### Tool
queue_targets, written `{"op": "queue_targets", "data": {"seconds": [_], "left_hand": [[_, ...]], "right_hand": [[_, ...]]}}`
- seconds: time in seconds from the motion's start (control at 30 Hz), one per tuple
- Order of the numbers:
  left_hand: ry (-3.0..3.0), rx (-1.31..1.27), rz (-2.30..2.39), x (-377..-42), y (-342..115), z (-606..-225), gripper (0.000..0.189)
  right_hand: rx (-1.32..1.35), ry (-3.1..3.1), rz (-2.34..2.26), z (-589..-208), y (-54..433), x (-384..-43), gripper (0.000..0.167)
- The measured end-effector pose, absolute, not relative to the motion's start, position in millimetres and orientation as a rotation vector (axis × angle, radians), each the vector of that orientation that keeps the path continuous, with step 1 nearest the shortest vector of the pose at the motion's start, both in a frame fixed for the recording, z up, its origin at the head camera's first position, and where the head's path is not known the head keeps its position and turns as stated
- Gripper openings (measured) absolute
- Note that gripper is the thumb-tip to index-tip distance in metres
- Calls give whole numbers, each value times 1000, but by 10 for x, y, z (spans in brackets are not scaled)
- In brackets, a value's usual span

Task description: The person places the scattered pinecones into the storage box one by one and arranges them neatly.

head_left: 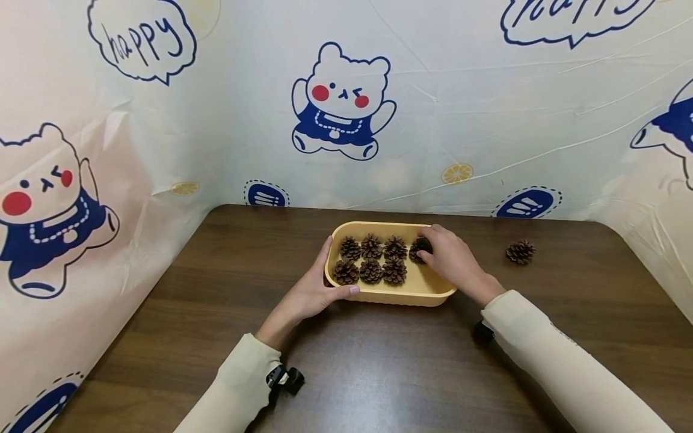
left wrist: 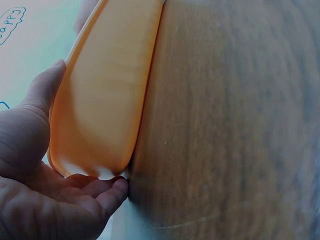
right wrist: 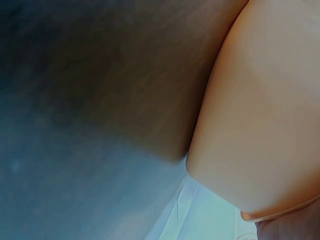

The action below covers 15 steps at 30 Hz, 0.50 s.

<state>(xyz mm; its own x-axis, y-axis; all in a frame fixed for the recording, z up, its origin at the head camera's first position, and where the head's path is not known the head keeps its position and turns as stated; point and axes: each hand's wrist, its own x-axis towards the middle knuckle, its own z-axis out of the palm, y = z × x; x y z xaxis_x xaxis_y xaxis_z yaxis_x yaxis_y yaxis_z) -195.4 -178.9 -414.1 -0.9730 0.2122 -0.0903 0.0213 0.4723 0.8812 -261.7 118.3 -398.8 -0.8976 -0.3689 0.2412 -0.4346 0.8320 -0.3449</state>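
A yellow rectangular tray (head_left: 400, 296) stands on the table with several brown pine cones (head_left: 370, 271) in two rows inside it. My left hand (head_left: 311, 293) grips the tray's left end, its thumb along the near rim. Close up in the left wrist view, that hand (left wrist: 55, 195) has its thumb on the rim and its fingers curled at the tray's lower edge. Over the tray's right end, my right hand (head_left: 457, 258) pinches a pine cone (head_left: 419, 249) at the end of the far row. The right wrist view shows mostly the tray's outer wall (right wrist: 260, 115); the pinched cone is hidden there.
One more pine cone (head_left: 521, 252) lies on the brown wooden table (head_left: 178, 325), right of the tray. A printed cloth (head_left: 433, 138) with cartoon bears hangs behind the table and along its sides.
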Motion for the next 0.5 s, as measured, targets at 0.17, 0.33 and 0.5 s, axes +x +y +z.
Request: {"op": "queue_targets", "data": {"seconds": [0.17, 0.33, 0.5], "left_hand": [[2531, 209, 1512, -1953, -1787, -4133, 127], [2532, 208, 1515, -1950, -1783, -4127, 127], [2529, 209, 1518, -1949, -1780, -4134, 126]], "right_hand": [[623, -2838, 606, -3979, 1188, -2616, 36], [620, -2816, 645, -3976, 1193, -2613, 36], [635, -2788, 723, -3971, 1219, -2606, 34]]}}
